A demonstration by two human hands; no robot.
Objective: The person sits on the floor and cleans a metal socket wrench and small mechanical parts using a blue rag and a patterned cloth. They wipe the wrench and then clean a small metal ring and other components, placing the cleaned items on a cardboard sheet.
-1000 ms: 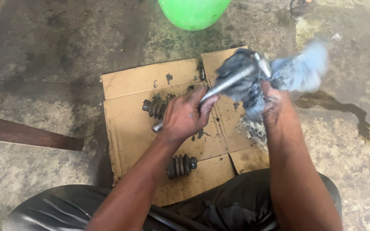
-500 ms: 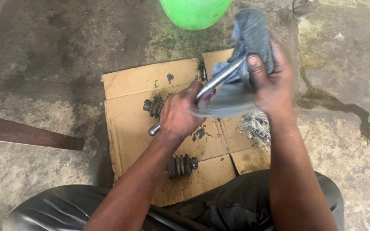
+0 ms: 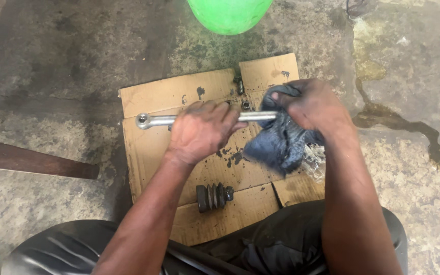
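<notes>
Nearest: person's dark trousers [image 3: 260, 249] at the bottom edge, glossy fabric, knees either side of the work.

Just beyond, flattened brown cardboard [image 3: 154, 147] on the floor, grease-spotted, flaps torn and overlapping. A black ribbed rubber boot [image 3: 212, 197] lies on its near part, on its side, apart from both hands.

Left hand [image 3: 199, 130]: fingers wrapped closed around the mid-section of a metal rod [image 3: 164, 120]. Rod is round, bare grey steel, roughly level above the cardboard, with a ring eye at its left end, which sticks out free past the fist.

Right hand [image 3: 314, 104]: fingers clenched on a dark blue-grey rag [image 3: 281, 140], bunched over the rod's right end; that end is hidden inside the cloth. Rag is woven, grimy, with frayed pale threads hanging at the lower right.

Two small dark metal parts [image 3: 239, 85] sit by the cardboard's far edge, just behind the rod.

Around: rough stained concrete floor [image 3: 52, 51], open on the left and far side. Dark wooden plank [image 3: 26, 160] enters from the left. Wet streak [image 3: 408, 127] at right. Green round plastic object [image 3: 229, 12] at the top edge, cropped.
</notes>
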